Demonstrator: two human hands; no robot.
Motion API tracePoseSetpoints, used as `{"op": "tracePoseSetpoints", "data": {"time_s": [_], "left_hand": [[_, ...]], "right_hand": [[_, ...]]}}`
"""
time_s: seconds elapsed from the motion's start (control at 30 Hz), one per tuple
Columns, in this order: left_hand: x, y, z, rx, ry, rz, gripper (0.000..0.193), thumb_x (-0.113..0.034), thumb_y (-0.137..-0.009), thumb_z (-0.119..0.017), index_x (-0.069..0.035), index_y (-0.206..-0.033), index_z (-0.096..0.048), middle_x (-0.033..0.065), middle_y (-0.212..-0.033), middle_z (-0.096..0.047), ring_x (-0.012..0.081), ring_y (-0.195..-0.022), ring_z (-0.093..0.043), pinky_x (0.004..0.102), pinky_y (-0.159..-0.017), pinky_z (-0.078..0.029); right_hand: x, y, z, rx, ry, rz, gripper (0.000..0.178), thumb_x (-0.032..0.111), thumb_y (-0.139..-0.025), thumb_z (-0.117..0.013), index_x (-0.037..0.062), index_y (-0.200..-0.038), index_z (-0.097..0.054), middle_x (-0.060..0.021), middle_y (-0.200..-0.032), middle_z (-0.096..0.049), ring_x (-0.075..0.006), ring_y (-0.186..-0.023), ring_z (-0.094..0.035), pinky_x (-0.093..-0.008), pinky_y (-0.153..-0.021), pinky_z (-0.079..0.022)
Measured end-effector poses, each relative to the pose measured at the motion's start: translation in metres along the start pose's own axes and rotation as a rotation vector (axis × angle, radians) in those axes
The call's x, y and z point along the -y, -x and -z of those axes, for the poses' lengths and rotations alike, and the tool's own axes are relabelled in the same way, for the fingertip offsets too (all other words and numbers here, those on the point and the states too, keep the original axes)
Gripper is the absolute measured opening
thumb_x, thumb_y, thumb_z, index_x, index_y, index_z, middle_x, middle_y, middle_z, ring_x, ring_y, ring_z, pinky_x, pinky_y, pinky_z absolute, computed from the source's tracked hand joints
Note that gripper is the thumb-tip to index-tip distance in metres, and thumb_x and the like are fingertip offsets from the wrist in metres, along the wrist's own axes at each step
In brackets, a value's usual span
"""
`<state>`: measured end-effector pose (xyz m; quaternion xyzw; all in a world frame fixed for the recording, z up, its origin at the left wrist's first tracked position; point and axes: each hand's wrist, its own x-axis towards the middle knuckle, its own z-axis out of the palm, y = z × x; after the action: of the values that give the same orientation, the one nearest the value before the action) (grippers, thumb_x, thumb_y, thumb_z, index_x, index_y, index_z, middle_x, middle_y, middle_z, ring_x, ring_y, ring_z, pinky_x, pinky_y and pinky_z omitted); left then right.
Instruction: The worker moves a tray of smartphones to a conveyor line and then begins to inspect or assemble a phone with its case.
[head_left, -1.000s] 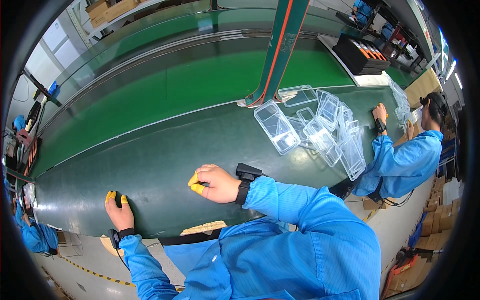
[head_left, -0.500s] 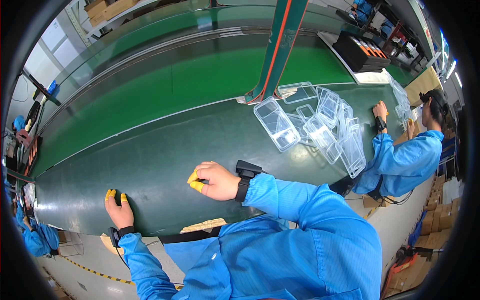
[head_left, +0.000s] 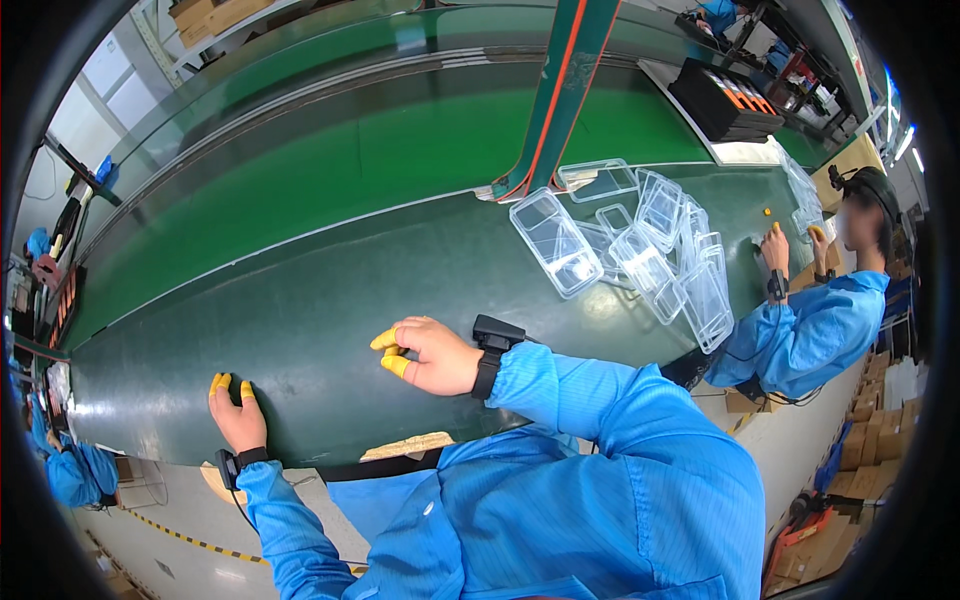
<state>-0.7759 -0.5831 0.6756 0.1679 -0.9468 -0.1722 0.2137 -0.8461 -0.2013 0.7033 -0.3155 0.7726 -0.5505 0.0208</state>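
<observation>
My left hand [head_left: 238, 417] rests near the front edge of the dark green table [head_left: 330, 330], palm side down, with yellow covers on some fingertips. Its fingers are stretched out and hold nothing. Farther right, my right hand [head_left: 430, 355] hovers at or just above the tabletop, its fingers bent and a gap showing between thumb and forefinger. Nothing is visible in it. To the right of that hand lies a loose pile of clear plastic trays [head_left: 655, 280]; one rectangular clear tray [head_left: 556, 243] is at the pile's left side, and neither hand touches them.
A green post [head_left: 548, 110] with an orange stripe rises behind the trays, beside a bright green conveyor belt [head_left: 330, 185]. Stacked black trays [head_left: 722, 105] stand at the far right. A co-worker in a blue smock [head_left: 830, 320] sits at the table's right end.
My right hand's thumb and forefinger have parted slightly; my left hand stays nearly still. The co-worker has drawn both hands together, and a small orange-yellow object now shows on the table there.
</observation>
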Motion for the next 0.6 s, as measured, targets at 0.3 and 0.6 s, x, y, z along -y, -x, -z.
{"op": "tracePoseSetpoints", "data": {"time_s": [0.3,0.6], "left_hand": [[0.001,0.001,0.0,-0.007,-0.005,-0.009,0.032,-0.011,-0.091,-0.065,0.005,-0.118,-0.062,0.0234,-0.13,-0.059,0.0407,-0.123,-0.053,0.0463,-0.107,-0.04],[0.005,0.0,-0.001,-0.014,0.004,0.001,0.031,-0.011,-0.092,-0.065,0.004,-0.118,-0.063,0.0223,-0.13,-0.06,0.0399,-0.123,-0.053,0.0454,-0.107,-0.041]], "right_hand": [[-0.005,0.001,0.001,0.04,0.036,0.02,0.023,0.012,-0.089,-0.07,0.0048,-0.111,-0.067,-0.0124,-0.098,-0.069,-0.0337,-0.091,-0.065,-0.0427,-0.083,-0.052],[0.008,0.005,0.003,0.0,-0.308,-0.286,0.054,0.007,-0.098,-0.062,0.0065,-0.149,-0.043,-0.0025,-0.089,-0.057,-0.0157,-0.09,-0.062,-0.0342,-0.089,-0.05]]}}
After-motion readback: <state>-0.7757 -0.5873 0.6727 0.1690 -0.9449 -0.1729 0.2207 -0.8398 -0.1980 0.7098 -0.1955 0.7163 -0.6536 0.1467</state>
